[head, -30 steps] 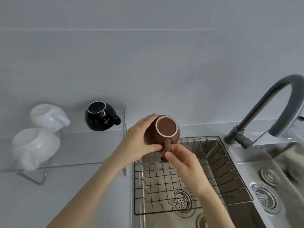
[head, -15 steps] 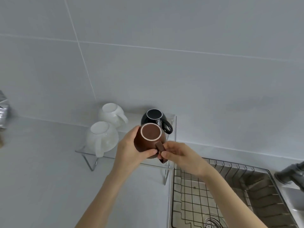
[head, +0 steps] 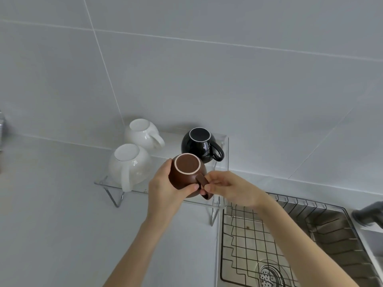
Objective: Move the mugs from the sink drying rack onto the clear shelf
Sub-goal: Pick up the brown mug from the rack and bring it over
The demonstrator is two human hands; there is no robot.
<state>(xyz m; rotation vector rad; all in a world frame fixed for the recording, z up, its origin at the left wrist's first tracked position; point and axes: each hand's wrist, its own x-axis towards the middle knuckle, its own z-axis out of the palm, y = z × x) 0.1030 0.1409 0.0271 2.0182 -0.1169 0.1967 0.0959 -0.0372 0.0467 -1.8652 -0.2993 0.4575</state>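
A brown mug [head: 185, 172] is held upside down over the front right part of the clear shelf [head: 145, 188]. My left hand [head: 163, 187] wraps its body from the left. My right hand [head: 230, 188] pinches its handle from the right. Whether the mug touches the shelf, I cannot tell. On the shelf stand a black mug [head: 199, 145] at the back right and two white mugs [head: 128, 164] [head: 142, 131] on the left, all upside down. The wire drying rack [head: 269, 241] in the sink at lower right holds no mugs in view.
The shelf stands on thin metal legs on a pale counter [head: 51, 224] against a tiled wall. A sink drain [head: 269, 274] shows under the rack. A dark faucet part [head: 369, 214] is at the right edge. A metallic object [head: 1, 125] sits at the far left.
Both hands carried the brown mug from above the drying rack leftward to the shelf, beside the black mug. The view swung left with it.
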